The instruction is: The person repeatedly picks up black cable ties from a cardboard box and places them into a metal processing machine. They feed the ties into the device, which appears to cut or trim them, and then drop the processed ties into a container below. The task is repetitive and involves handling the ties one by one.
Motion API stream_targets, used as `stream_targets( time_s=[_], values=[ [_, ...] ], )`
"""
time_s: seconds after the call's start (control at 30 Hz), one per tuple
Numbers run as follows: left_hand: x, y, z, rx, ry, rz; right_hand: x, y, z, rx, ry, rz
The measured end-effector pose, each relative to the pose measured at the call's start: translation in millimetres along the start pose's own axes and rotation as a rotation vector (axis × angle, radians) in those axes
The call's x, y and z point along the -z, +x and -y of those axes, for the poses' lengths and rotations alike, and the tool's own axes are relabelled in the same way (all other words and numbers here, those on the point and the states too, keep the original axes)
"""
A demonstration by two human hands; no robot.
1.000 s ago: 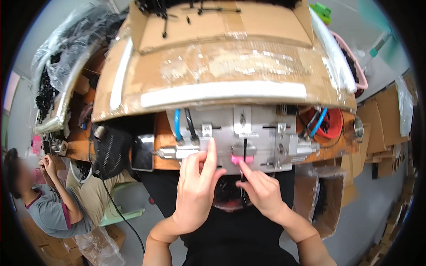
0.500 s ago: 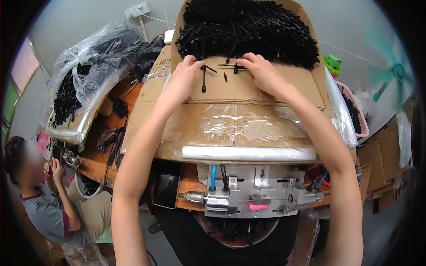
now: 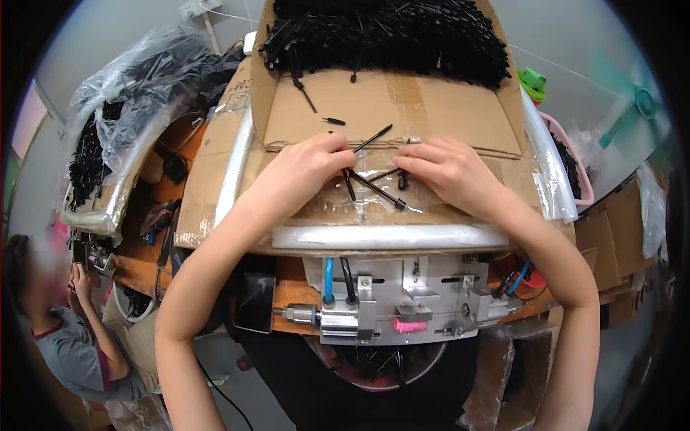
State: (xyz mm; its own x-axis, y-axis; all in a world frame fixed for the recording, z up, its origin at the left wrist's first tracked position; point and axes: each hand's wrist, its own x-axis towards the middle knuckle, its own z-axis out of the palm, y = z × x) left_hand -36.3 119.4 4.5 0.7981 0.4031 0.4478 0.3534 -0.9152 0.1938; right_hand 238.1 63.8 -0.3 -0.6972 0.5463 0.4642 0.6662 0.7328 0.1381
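Observation:
My left hand (image 3: 310,171) is closed on a few thin black rods (image 3: 377,191) with thicker ends, which cross one another and stick out past the fingertips. My right hand (image 3: 451,172) pinches more of these rods, one with a short thick black end (image 3: 402,180) pointing down. Both hands hover over the tape-covered front flap of a cardboard box (image 3: 467,118), close together. Behind them the box holds a large heap of the same black rods (image 3: 388,36). A loose black rod (image 3: 305,95) and a short black piece (image 3: 333,121) lie on the cardboard.
Below the box edge, padded with a white roll (image 3: 388,236), sits a metal fixture (image 3: 402,316) with a pink piece (image 3: 410,326). A dark phone-like slab (image 3: 254,298) lies left of it. A co-worker (image 3: 79,345) sits at left. A green fan (image 3: 645,104) stands right.
Both hands have drawn back from the heap toward the box's front edge, with black rods now in their fingers. The view has shifted slightly.

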Motion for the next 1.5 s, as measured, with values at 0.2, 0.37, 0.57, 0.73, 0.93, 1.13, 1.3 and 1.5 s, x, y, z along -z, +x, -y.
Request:
stream_targets(
  time_s=[0.2,0.37,0.57,0.73,0.93,1.13,1.3,1.5],
  values=[
    [2,-21,-22,0.157,-0.101,-0.033,40,-4,12,-0.097,0.130,0.044],
    [2,-37,-33,0.228,-0.176,-0.021,12,98,2,-0.282,0.379,0.152],
    [5,-52,-39,0.195,-0.152,-0.045,-38,162,39,-0.259,0.320,0.466],
    [7,-62,-34,0.188,-0.156,-0.045,-35,164,26,-0.290,0.462,0.235],
    [1,-60,-36,0.183,-0.156,-0.084,-72,192,-5,-0.352,0.395,-0.034],
    [-2,-64,-32,0.178,-0.204,-0.108,-102,219,2,-0.393,0.267,0.087],
    [6,-72,-36,0.209,-0.228,-0.192,-76,213,6,-0.463,0.194,0.203],
    [35,-129,-28,0.578,-0.222,-0.634,-44,186,49,-0.234,0.414,0.213]
  ],
)
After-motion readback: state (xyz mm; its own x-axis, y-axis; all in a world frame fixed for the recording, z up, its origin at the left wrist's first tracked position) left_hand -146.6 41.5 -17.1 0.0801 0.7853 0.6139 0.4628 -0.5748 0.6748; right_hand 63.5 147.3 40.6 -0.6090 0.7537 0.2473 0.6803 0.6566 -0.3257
